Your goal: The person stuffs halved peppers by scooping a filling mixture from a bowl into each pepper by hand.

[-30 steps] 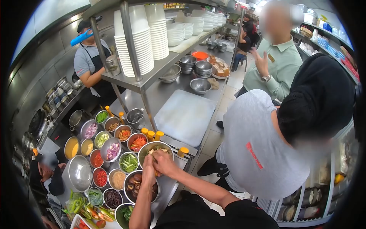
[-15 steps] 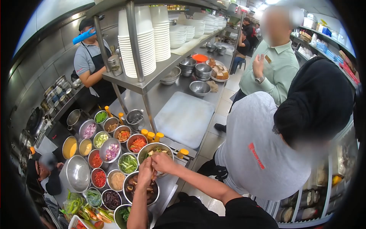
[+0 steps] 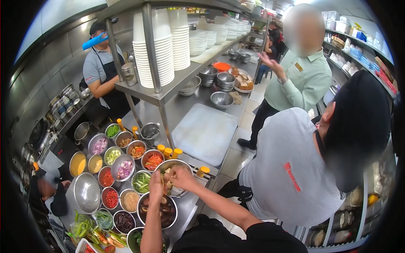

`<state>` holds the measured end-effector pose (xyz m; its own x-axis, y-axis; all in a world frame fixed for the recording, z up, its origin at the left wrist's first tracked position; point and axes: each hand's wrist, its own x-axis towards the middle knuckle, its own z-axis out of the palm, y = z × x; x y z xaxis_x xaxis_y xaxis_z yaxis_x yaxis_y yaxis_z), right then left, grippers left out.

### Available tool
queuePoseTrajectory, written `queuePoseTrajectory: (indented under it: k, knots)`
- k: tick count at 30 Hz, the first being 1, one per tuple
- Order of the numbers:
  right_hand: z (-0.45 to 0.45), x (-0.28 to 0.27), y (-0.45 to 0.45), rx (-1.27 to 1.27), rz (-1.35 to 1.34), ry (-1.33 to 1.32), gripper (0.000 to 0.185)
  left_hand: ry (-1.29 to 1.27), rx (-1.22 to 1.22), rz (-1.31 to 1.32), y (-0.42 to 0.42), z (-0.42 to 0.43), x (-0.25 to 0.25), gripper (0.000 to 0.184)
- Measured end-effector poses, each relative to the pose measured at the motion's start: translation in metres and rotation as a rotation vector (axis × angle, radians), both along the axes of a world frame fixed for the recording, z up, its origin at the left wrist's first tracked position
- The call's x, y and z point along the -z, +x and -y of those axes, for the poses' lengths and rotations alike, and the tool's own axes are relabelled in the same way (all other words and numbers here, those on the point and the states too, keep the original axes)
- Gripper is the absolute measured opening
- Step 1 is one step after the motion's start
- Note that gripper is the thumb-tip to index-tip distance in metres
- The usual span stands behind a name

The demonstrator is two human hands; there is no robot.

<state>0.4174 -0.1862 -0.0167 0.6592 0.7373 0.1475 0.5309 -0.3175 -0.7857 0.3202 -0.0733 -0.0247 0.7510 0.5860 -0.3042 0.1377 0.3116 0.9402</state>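
Both hands are at a steel bowl (image 3: 190, 162) of pale and brown pieces near the counter's front edge. My left hand (image 3: 156, 187) is at the bowl's left rim, its fingers bent; what it holds, if anything, is hidden. Over the bowl's middle, my right hand (image 3: 182, 177) has its fingers pressed together at the pieces, and what lies between them is too small to name. Below my left hand and forearm is a bowl of dark brown mushrooms (image 3: 167, 213). A bowl of sliced green vegetable (image 3: 142, 182) and one of red strips (image 3: 152, 160) stand to the left.
More ingredient bowls (image 3: 123, 167) crowd the left, with an empty steel bowl (image 3: 87, 193). A white cutting board (image 3: 205, 134) lies beyond, beside a shelf (image 3: 185, 69) with stacked containers. One person in grey (image 3: 291, 168) stands close at right; another in green (image 3: 301, 82) stands behind.
My hands have moved slightly apart over the bowl, showing more of its contents. The person in green has extended a raised hand outward, and the person in grey has shifted lower and to the right.
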Motion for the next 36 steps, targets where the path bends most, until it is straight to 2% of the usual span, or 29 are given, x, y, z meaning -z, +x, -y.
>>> queuePoseTrajectory:
  k: [2,3,4,6,7,10,12,16,18,19,21,22,24,25,27,31,33,34,36]
  knots:
    - [-0.005,0.004,-0.015,0.015,0.023,-0.020,0.026,0.393,0.076,-0.098,0.005,-0.007,0.021,0.041]
    - [-0.007,0.005,-0.021,0.030,0.051,-0.036,0.026,0.482,0.044,-0.068,0.007,0.000,0.022,0.043]
    - [-0.009,0.006,-0.025,0.031,0.050,-0.036,0.026,0.482,0.046,-0.068,0.007,0.011,0.005,0.043]
    - [-0.010,0.006,-0.030,0.099,0.011,0.000,0.025,0.669,0.057,-0.079,0.002,0.025,-0.029,0.043]
    - [-0.009,0.003,-0.031,0.101,0.011,0.002,0.025,0.691,0.067,-0.071,0.003,0.023,-0.025,0.043]
    - [-0.004,0.002,-0.031,0.065,-0.029,-0.104,0.026,0.750,0.122,-0.088,0.000,0.024,-0.029,0.043]
    - [-0.006,0.012,-0.028,0.089,-0.059,0.055,0.025,0.734,0.164,-0.093,0.000,0.023,-0.031,0.043]
    - [-0.008,0.012,-0.029,0.154,-0.130,0.071,0.025,0.655,0.213,-0.017,0.000,0.023,-0.027,0.044]
    - [-0.003,0.004,-0.034,0.189,-0.133,0.232,0.021,0.634,0.210,-0.021,0.000,0.025,-0.033,0.044]
    - [-0.002,0.006,-0.034,0.190,-0.134,0.231,0.021,0.610,0.207,-0.026,-0.001,0.026,-0.035,0.044]
    - [-0.002,0.012,-0.031,0.209,-0.361,0.186,0.019,0.606,0.217,-0.042,0.000,0.024,-0.030,0.044]
    - [-0.004,0.022,-0.031,0.212,-0.362,0.190,0.019,0.604,0.227,-0.059,0.000,0.024,-0.028,0.045]
    - [-0.008,0.035,-0.029,0.248,-0.502,0.382,0.017,0.616,0.225,-0.064,0.000,0.025,-0.030,0.045]
    - [-0.007,0.037,-0.028,0.250,-0.501,0.384,0.017,0.624,0.217,-0.071,0.000,0.026,-0.031,0.046]
    - [-0.007,0.038,-0.029,0.262,-0.165,0.271,0.017,0.684,0.209,-0.043,-0.001,0.027,-0.024,0.046]
    - [-0.004,0.024,-0.025,0.216,-0.178,0.209,0.017,0.721,0.211,-0.006,-0.002,0.029,-0.027,0.047]
    - [-0.001,0.011,-0.025,0.199,-0.418,0.100,0.022,0.740,0.208,-0.006,-0.003,0.030,-0.029,0.047]
    - [-0.001,0.012,-0.024,0.200,-0.418,0.101,0.022,0.757,0.205,-0.007,-0.003,0.031,-0.030,0.047]
    - [-0.001,0.014,-0.022,0.150,-0.160,0.095,0.025,0.745,0.210,-0.009,-0.003,0.032,-0.035,0.047]
